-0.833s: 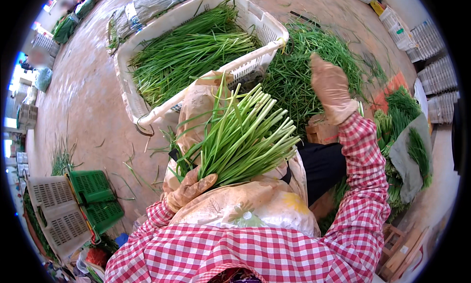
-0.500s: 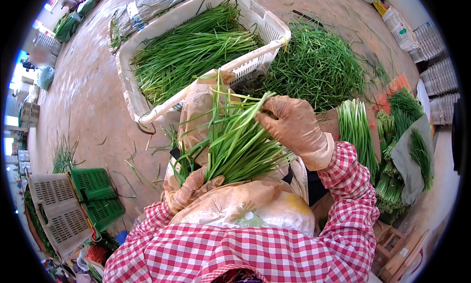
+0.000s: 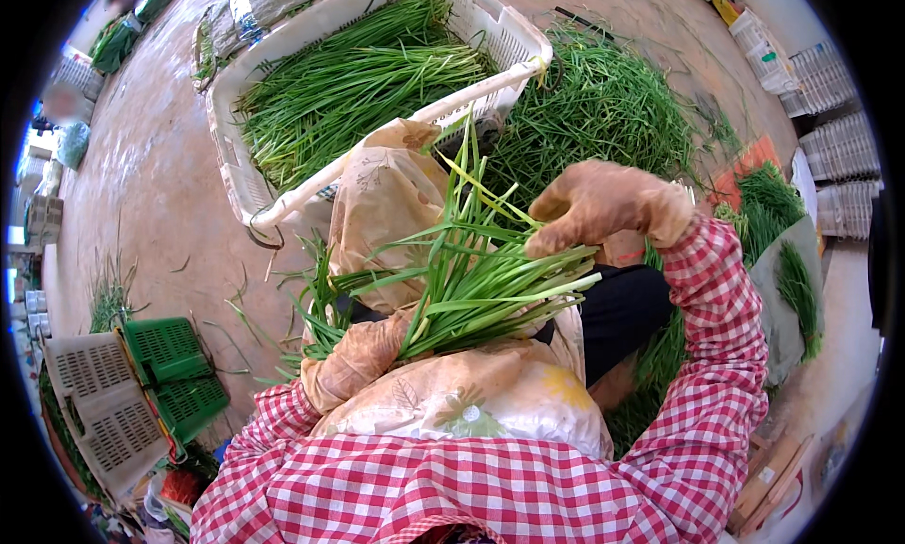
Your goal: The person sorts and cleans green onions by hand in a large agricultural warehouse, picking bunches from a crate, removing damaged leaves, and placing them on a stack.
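Note:
My gloved left hand (image 3: 363,355) is closed around the lower left part of a bunch of green chives (image 3: 490,294) held over my lap. The pale stalk ends point right, and some long leaves stick up and out to the left. A yellowish blade (image 3: 492,197) lies across the top of the bunch. Just above the stalk ends hovers my gloved right hand (image 3: 608,205), thumb and fingers apart, gripping nothing I can see. A stained, flower-printed apron (image 3: 471,398) covers my lap under the bunch.
A white plastic crate (image 3: 231,157) of chives stands ahead. Loose chives (image 3: 594,120) are heaped right of it. Tied bunches (image 3: 768,200) and a grey cloth (image 3: 773,289) lie at the right. Green (image 3: 174,346) and grey crates (image 3: 104,379) stand at the left.
My right hand has let go of the stalk ends and moved right, its fingers spreading. The bunch has tilted lower, its stalks now pointing more to the right. My left hand keeps its hold.

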Demonstrator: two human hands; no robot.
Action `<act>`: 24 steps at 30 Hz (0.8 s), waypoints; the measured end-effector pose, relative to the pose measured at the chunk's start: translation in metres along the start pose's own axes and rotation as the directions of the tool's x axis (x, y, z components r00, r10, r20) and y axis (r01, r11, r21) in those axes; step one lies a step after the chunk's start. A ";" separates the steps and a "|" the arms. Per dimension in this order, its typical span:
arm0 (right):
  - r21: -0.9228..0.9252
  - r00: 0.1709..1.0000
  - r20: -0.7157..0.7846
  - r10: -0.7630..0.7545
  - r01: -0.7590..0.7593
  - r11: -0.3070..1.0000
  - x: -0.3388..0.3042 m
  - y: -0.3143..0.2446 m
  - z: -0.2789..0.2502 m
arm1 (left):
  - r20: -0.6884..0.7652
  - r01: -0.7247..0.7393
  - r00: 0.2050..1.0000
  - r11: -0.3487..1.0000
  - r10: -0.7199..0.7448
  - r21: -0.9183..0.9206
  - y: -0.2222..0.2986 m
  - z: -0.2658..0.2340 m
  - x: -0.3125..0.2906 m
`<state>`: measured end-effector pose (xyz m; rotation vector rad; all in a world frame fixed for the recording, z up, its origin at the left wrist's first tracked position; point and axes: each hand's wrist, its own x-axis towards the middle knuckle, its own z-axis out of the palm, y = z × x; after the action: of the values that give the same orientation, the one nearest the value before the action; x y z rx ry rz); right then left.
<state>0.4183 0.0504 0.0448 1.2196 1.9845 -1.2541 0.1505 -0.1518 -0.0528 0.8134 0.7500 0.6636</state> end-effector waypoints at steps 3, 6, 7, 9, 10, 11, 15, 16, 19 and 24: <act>0.056 0.986 0.092 -0.137 0.132 0.990 0.014 -0.003 0.017 | 0.013 -0.009 1.000 0.998 0.008 0.066 0.000 -0.002 -0.001; 0.033 0.965 -0.051 -0.257 0.259 0.965 0.019 -0.014 0.035 | 0.024 -0.025 0.999 0.990 0.022 0.141 -0.001 -0.004 0.001; 0.178 0.966 -0.122 -0.230 0.249 0.952 0.020 -0.014 0.040 | 0.026 -0.027 0.999 0.985 0.023 0.173 -0.002 -0.005 0.001; 0.527 0.954 -0.260 -0.147 0.268 0.806 0.021 -0.011 0.047 | 0.023 -0.032 0.999 0.970 0.027 0.242 -0.002 -0.007 0.001; 0.564 0.892 -0.416 -0.175 0.404 0.720 0.030 -0.001 0.054 | 0.028 -0.042 0.999 0.964 0.036 0.263 -0.002 -0.007 0.002; 0.567 0.805 -0.567 -0.178 0.537 0.625 0.032 0.006 0.058 | 0.032 -0.050 0.999 0.959 0.043 0.280 -0.003 -0.006 0.003; 0.355 0.411 -0.861 -0.300 0.907 0.225 0.046 0.017 0.059 | 0.001 -0.131 0.991 0.975 0.133 0.180 -0.009 -0.005 0.006; 0.229 0.254 -0.922 -0.293 0.966 0.116 0.050 0.016 0.059 | 0.009 -0.133 0.991 0.950 0.136 0.284 -0.008 -0.006 0.006; 0.327 0.355 -0.918 -0.179 0.930 0.165 0.030 0.036 0.042 | 0.012 -0.109 0.992 0.799 0.126 0.591 -0.012 -0.014 0.003; 0.213 0.224 -0.969 0.107 0.529 0.821 0.011 0.100 0.000 | -0.001 -0.034 0.997 0.464 0.077 0.885 -0.015 -0.016 0.002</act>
<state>0.5011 0.0724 -0.0086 2.5732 2.8437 -1.3301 0.1424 -0.1516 -0.0734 1.8181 1.1339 0.2885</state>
